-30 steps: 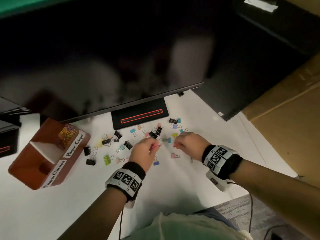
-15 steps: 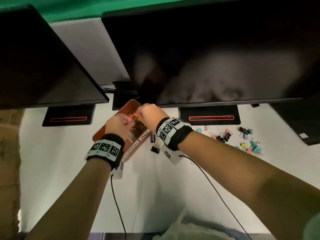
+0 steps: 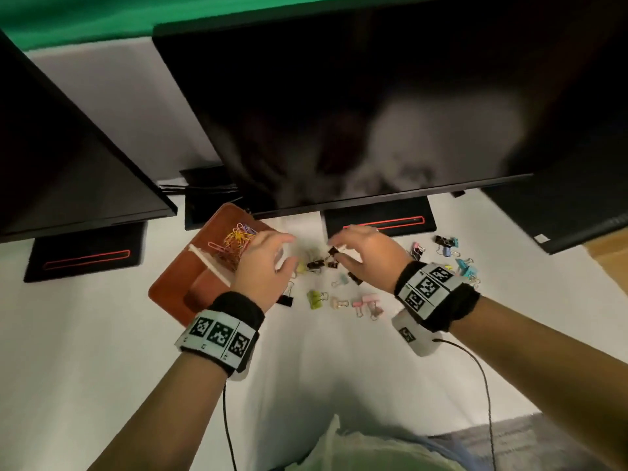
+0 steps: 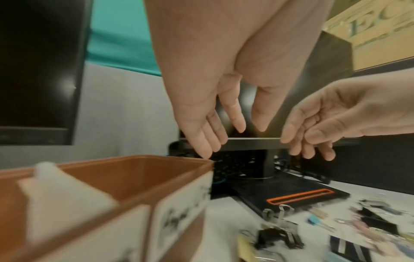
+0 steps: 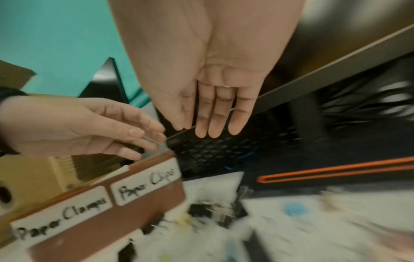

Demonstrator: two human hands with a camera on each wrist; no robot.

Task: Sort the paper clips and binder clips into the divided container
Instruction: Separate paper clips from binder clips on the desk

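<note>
White desk (image 3: 102, 368) under dark monitors (image 3: 339, 96) is what we work on. Our left hand (image 3: 261, 266) hangs loose, holding nothing, at the brown box (image 3: 173, 287)'s three-o'clock rim; our right hand (image 3: 367, 256) is spread above the binder clips (image 3: 319, 297). Glossy wire paper clips (image 3: 236, 243) fill the box's far, twelve-o'clock compartment, labelled "Paper Clips".
</note>
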